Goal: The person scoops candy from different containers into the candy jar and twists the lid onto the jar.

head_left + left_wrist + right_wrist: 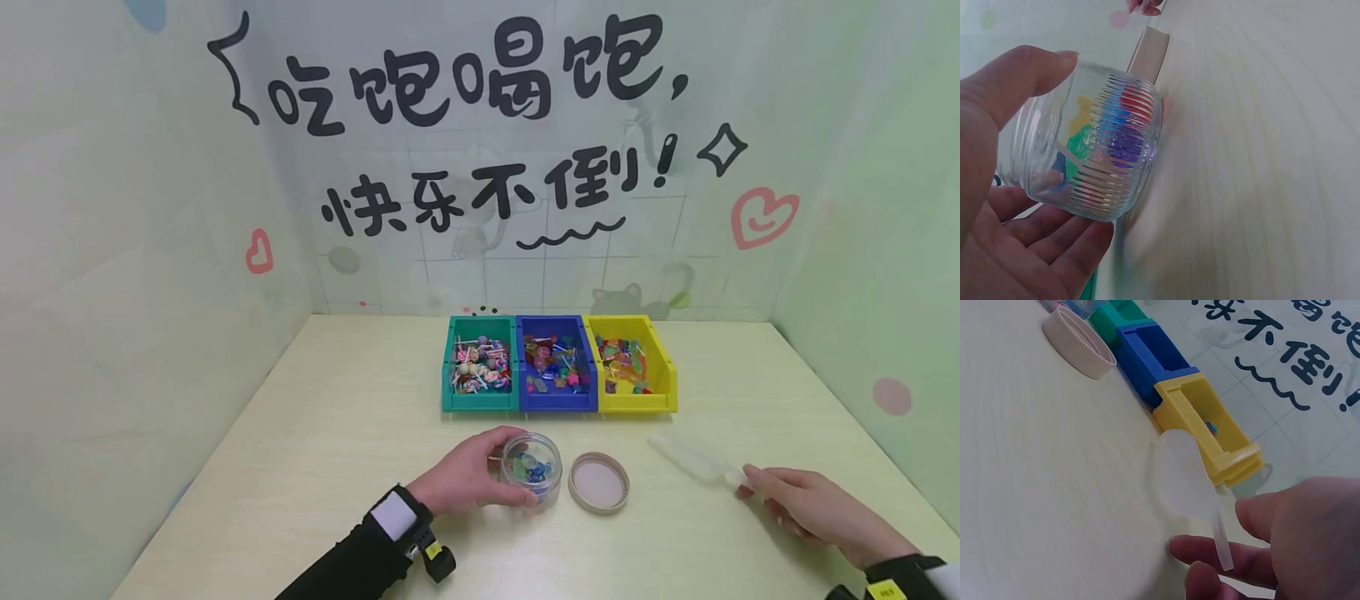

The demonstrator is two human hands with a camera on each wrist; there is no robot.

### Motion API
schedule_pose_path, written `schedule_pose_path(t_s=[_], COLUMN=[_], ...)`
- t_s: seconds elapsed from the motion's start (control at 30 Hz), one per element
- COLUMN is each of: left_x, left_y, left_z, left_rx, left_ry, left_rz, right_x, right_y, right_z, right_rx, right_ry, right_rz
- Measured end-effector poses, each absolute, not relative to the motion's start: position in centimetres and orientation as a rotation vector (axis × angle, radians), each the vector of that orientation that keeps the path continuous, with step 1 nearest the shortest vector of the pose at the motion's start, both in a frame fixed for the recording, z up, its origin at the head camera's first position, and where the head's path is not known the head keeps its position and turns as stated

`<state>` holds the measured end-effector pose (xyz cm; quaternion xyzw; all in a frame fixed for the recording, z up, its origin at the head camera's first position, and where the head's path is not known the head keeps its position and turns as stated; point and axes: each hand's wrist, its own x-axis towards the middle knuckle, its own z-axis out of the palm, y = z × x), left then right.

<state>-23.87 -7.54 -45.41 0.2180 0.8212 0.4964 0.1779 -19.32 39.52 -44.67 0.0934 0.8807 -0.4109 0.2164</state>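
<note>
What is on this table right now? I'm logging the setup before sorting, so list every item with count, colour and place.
jar: 1, clear ribbed, coloured sweets inside, front centre, lid off
lid: 1, beige, flat on table right of jar
scoop: 1, translucent white, front right
green bin: 1, back row left, lollipops
blue bin: 1, back row middle, mixed sweets
yellow bin: 1, back row right, gummy sweets
table: 1, pale wood
left hand: grips jar
right hand: fingertips at scoop handle

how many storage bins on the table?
3, side by side at the back of the table: green bin leftmost, blue bin in the middle, yellow bin rightmost. None appears hidden.
</note>
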Motion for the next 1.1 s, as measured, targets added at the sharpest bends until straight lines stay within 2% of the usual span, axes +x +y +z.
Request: schedule_pose_path(t_s=[0.43,0.67,0.9,1.1], left_x=[-23.8,-23.8,-23.8,-23.8], left_y=[-7.6,-7.6,-7.6,-7.6], left_z=[-45.4,-45.5,-45.5,-45.5], left_rx=[0.591,0.586,0.584,0.598], left_ry=[2.306,2.298,2.288,2.29], left_rz=[1.42,1.428,1.435,1.434], right_x=[-19.2,-20.0,-20.6,-20.8], right_y=[40.3,40.4,35.3,29.8], right_z=[-44.4,-42.7,-40.4,-39.9], right_rx=[0.337,0.298,0.195,-0.006], right_ry=[2.571,2.732,2.85,2.883], right_rz=[-1.078,-1.043,-1.159,-1.167])
